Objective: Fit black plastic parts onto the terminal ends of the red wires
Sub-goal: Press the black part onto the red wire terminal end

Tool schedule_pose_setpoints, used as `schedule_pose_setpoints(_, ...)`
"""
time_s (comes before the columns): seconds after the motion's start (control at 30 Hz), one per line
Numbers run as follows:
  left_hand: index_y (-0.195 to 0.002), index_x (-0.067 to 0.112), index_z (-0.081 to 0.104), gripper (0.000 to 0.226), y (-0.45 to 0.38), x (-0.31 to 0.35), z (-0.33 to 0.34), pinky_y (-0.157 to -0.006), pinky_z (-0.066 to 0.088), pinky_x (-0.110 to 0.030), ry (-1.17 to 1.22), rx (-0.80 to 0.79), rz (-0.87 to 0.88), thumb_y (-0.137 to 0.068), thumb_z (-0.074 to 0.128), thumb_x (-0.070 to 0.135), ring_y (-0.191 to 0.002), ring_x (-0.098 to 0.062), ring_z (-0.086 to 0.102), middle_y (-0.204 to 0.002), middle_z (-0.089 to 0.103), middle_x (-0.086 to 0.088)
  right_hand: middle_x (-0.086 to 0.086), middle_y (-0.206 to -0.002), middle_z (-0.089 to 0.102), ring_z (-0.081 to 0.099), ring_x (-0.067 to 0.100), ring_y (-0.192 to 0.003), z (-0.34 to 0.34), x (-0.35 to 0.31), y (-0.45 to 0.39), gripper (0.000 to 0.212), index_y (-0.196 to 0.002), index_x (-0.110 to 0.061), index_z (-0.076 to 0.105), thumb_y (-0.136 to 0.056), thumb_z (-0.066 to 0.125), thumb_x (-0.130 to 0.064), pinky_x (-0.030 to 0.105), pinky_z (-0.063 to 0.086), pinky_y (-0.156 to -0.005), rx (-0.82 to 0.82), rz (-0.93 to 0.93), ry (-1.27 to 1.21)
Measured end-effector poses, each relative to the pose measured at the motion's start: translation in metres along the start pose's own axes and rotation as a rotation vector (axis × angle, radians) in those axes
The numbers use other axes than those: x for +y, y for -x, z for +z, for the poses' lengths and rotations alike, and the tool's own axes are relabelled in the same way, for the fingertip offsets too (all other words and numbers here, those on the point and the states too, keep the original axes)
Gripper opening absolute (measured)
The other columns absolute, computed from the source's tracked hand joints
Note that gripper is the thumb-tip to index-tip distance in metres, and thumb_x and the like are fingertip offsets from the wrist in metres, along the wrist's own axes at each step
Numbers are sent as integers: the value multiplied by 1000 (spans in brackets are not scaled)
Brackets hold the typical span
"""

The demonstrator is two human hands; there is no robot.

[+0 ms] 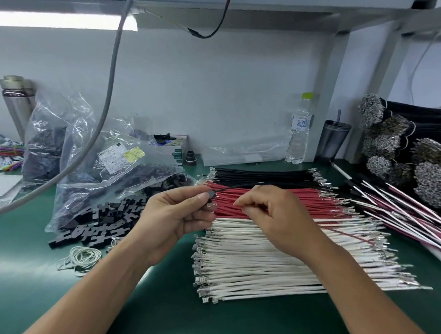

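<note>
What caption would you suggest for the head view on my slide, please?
Left hand pinches a black plastic part on a black wire while the right hand reaches into the red wires.

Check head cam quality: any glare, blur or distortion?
Head view: the light strip at top left is blown out; the shelf post and cable bow from wide-angle distortion; the left hand and red wires are fairly sharp; the frame edges are soft.

Bright overhead strip light (59, 21) — glare, warped edges
</note>
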State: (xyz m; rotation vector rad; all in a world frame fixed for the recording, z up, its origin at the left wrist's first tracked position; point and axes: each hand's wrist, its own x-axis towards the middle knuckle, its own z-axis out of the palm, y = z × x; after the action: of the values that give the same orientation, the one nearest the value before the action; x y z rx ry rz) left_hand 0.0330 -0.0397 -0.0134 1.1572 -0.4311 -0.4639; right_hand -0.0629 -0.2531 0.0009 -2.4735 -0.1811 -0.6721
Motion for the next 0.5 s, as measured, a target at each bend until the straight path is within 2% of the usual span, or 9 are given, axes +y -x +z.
schedule_pose_setpoints(0.07, -105, 4, 80, 37, 1, -1, 2, -60, 63, -29, -6, -18, -15, -70, 82, 19, -66, -23, 75, -88, 76, -22, -22, -85, 66, 62, 1, -85, 2, -1, 2, 3, -88, -36, 71, -90, 70, -34, 37, 54, -76, 15, -3, 26)
schedule_pose_setpoints(0.17, -105, 4, 79, 37, 3, -1, 2, -60, 63, -30, -8, -24, -12, -71, 81, 19, -65, -23, 74, -87, 76, -21, -19, -83, 68, 63, 6, -80, -1, -1, 3, 8, -83, -35, 70, -90, 71, -34, 43, 55, -74, 13, 27, -89)
schedule_pose_setpoints(0.33, -105, 2, 79, 35, 3, 1, 1, -60, 63, -31, 18, -50, -9, -73, 79, 16, -62, -23, 72, -85, 75, -21, -15, -75, 70, 62, 7, -68, -5, 3, 0, 14, -76, -32, 71, -89, 73, -27, 45, 56, -70, 51, 122, -195)
schedule_pose_setpoints(0.43, -104, 2, 79, 34, 3, 2, 1, -60, 63, -31, 18, -66, -9, -73, 78, 16, -62, -22, 72, -84, 75, -21, -7, -70, 69, 59, 9, -61, -3, 2, -1, 15, -74, -28, 73, -88, 75, -33, 45, 55, -67, 54, 165, -217)
schedule_pose_setpoints(0.5, -103, 2, 79, 31, 3, 1, 0, -60, 63, -31, 16, -70, -9, -75, 77, 14, -61, -23, 72, -84, 75, -21, -1, -67, 68, 58, 16, -58, -2, 1, -1, 20, -72, -25, 73, -87, 75, -37, 47, 54, -64, 48, 176, -230)
